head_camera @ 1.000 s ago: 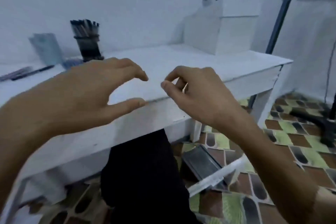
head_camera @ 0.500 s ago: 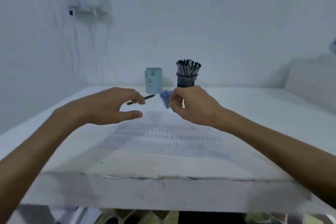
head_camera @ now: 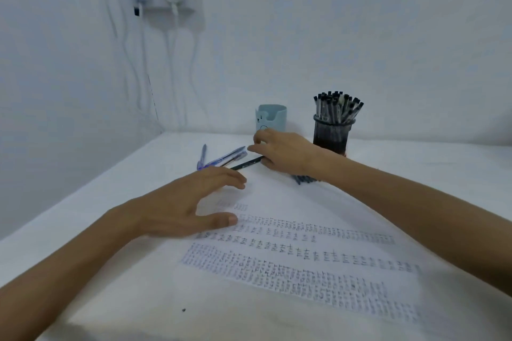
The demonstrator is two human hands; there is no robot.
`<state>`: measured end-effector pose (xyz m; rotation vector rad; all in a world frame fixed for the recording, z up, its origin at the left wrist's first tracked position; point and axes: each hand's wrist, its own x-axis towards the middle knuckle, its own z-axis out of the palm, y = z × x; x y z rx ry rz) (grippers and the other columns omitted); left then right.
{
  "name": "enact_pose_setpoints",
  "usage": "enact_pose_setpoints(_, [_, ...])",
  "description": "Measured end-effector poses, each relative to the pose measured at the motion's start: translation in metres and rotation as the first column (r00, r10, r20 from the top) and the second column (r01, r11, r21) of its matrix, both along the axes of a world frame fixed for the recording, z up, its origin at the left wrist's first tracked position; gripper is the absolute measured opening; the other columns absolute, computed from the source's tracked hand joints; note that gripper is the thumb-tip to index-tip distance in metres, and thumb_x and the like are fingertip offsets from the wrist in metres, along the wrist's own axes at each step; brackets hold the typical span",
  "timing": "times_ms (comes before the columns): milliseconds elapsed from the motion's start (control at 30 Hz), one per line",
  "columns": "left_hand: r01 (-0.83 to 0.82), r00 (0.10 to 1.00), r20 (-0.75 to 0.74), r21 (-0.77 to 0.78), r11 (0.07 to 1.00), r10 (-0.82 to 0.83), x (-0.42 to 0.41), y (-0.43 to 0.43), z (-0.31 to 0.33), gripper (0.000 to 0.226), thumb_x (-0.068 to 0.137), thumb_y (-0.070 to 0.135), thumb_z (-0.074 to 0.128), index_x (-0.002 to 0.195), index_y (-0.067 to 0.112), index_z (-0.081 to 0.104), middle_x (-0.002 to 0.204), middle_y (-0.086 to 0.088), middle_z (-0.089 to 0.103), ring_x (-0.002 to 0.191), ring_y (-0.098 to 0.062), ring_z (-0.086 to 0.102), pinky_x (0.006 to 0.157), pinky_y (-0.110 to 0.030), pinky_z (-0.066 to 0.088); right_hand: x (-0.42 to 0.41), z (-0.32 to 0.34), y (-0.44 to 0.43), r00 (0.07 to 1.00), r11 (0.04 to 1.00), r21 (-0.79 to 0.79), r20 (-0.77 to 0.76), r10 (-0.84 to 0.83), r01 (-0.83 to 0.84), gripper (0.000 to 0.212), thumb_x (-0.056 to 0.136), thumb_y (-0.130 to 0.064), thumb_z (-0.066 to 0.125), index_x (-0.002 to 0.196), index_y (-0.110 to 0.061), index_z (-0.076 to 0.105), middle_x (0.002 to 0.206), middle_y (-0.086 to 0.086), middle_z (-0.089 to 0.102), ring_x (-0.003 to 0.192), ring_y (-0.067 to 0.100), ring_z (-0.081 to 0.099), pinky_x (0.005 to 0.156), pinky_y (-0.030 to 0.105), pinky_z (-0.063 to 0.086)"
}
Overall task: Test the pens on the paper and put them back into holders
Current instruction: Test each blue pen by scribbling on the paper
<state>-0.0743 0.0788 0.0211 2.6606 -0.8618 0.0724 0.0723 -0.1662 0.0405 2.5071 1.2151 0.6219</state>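
Head view: pens (head_camera: 336, 108) crowd mesh holder (head_camera: 332, 134) beside blue holder (head_camera: 273, 116); left hand (head_camera: 177, 210) grip apart, right hand (head_camera: 282, 153) grip unclear.

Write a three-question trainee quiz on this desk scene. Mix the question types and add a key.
1. True or false: the black mesh holder is empty.
2. The left hand is spread over: A) the paper with rows of marks; B) a keyboard; C) a drawer.
3. Fill in: the right hand reaches a ____ pen lying beside the blue pens.

Key: 1 false, it is packed with pens; 2 A; 3 black.
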Motion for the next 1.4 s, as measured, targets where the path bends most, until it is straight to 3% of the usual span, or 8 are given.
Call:
enact_pose_setpoints(200, [0.028, 0.997, -0.077, 0.053, 0.998, -0.024, -0.003, 0.005, -0.009, 0.078, 0.092, 0.081, 0.049, 0.157, 0.041, 0.034, 0.159, 0.039, 0.024, 0.152, 0.011, 0.02, 0.126, -0.025, 0.025, 0.014, -0.004, 0.005, 0.988, 0.994, -0.018, 0.102, 0.112, -0.111, 0.025, 0.107, -0.027, 0.043, 0.114, -0.008, 0.057, 0.102, 0.009, 0.064, 0.092, 0.03, 0.062, 0.063, 0.043, 0.053])
enact_pose_setpoints(300, [0.025, 0.997, -0.069, 0.056, 0.998, -0.021, -0.002, 0.006, -0.012, 0.081, 0.091, 0.078, 0.051, 0.159, 0.038, 0.031, 0.16, 0.039, 0.022, 0.152, 0.012, 0.017, 0.125, -0.018, 0.021, 0.005, -0.001, 0.004, 0.996, 0.959, 0.272, 0.06, 0.065, -0.079, 0.02, 0.101, -0.024, 0.045, 0.107, -0.006, 0.049, 0.074, 0.005, 0.061, 0.063, 0.031, 0.061, 0.05, 0.036, 0.042])
enact_pose_setpoints(367, [0.023, 0.997, -0.076, 0.057, 0.998, -0.019, -0.002, 0.006, -0.013, 0.084, 0.091, 0.079, 0.049, 0.161, 0.037, 0.029, 0.16, 0.038, 0.021, 0.152, 0.013, 0.015, 0.125, -0.016, 0.019, -0.01, 0.0, 0.002, 0.986, 0.818, 0.575, -0.128, 0.103, -0.011, 0.019, 0.099, -0.023, 0.049, 0.105, -0.005, 0.048, 0.064, 0.006, 0.058, 0.054, 0.027, 0.057, 0.048, 0.037, 0.042])
enact_pose_setpoints(467, [0.024, 0.997, -0.072, 0.044, 0.999, -0.021, 0.001, 0.007, -0.015, 0.087, 0.089, 0.082, 0.049, 0.161, 0.037, 0.029, 0.16, 0.037, 0.021, 0.152, 0.011, 0.016, 0.126, -0.018, 0.02, -0.044, -0.005, 0.004, 0.83, 0.527, 0.819, -0.446, 0.334, 0.228, 0.021, 0.103, -0.022, 0.051, 0.107, -0.002, 0.052, 0.069, 0.017, 0.066, 0.056, 0.022, 0.06, 0.053, 0.03, 0.05])
enact_pose_setpoints(567, [0.022, 0.999, -0.034, 0.011, 1.0, -0.021, 0.004, 0.006, -0.019, 0.084, 0.091, 0.082, 0.051, 0.158, 0.033, 0.036, 0.16, 0.03, 0.029, 0.153, 0.003, 0.024, 0.126, -0.031, 0.029, -0.076, -0.013, 0.004, 0.556, 0.423, 0.773, -0.634, 0.537, 0.473, 0.017, 0.106, -0.019, 0.049, 0.109, -0.003, 0.054, 0.071, 0.014, 0.069, 0.054, 0.021, 0.057, 0.047, 0.029, 0.043])
enact_pose_setpoints(733, [0.025, 0.999, -0.043, 0.0, 1.0, -0.025, 0.003, 0.005, -0.019, 0.083, 0.09, 0.075, 0.055, 0.157, 0.029, 0.038, 0.158, 0.026, 0.034, 0.15, 0.005, 0.027, 0.123, -0.023, 0.028, -0.098, -0.019, -0.001, 0.327, 0.441, 0.708, -0.669, 0.667, 0.551, 0.011, 0.102, -0.009, 0.056, 0.099, 0.001, 0.06, 0.083, 0.028, 0.072, 0.059, 0.031, 0.066, 0.045, 0.03, 0.045])
enact_pose_setpoints(1000, [0.032, 0.999, -0.039, -0.003, 0.999, -0.032, 0.006, 0.006, -0.022, 0.083, 0.089, 0.082, 0.051, 0.156, 0.035, 0.038, 0.156, 0.033, 0.031, 0.15, 0.006, 0.025, 0.122, -0.018, 0.026, -0.093, -0.016, -0.002, 0.321, 0.572, 0.648, -0.755, 0.572, 0.504, 0.007, 0.096, -0.004, 0.062, 0.091, -0.003, 0.066, 0.073, 0.016, 0.069, 0.052, 0.018, 0.053, 0.042, 0.022, 0.037])
enact_pose_setpoints(1400, [-0.001, 1.0, -0.008, -0.032, 1.0, 0.001, 0.007, 0.006, -0.03, 0.08, 0.086, 0.08, 0.052, 0.156, 0.055, 0.025, 0.165, 0.028, 0.028, 0.153, 0.002, 0.026, 0.125, -0.041, 0.032, -0.09, -0.022, -0.002, 0.422, 0.61, 0.696, -0.716, 0.556, 0.379, 0.018, 0.093, -0.004, 0.069, 0.076, -0.011, 0.07, 0.066, 0.015, 0.069, 0.062, 0.027, 0.054, 0.058, 0.035, 0.04])
